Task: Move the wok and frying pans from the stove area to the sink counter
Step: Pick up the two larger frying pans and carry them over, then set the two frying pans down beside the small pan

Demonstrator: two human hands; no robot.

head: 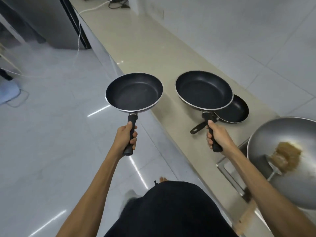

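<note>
My left hand [125,136] grips the black handle of a black frying pan [134,92], held level over the floor just left of the counter's edge. In my right hand [216,136] is the handle of a second black frying pan [203,90], held above the beige counter [136,48]. A smaller black frying pan [235,111] lies on the counter partly under it, its handle pointing towards me. A grey metal wok [280,139] sits at the right over the sink, with a brown scouring pad [287,155] inside.
The steel sink rim [229,170] shows under the wok. A grey fridge [51,23] stands at the counter's far left end, with a white cable [79,31] hanging down. Glossy white floor tiles lie to the left. The tiled wall runs along the counter's back.
</note>
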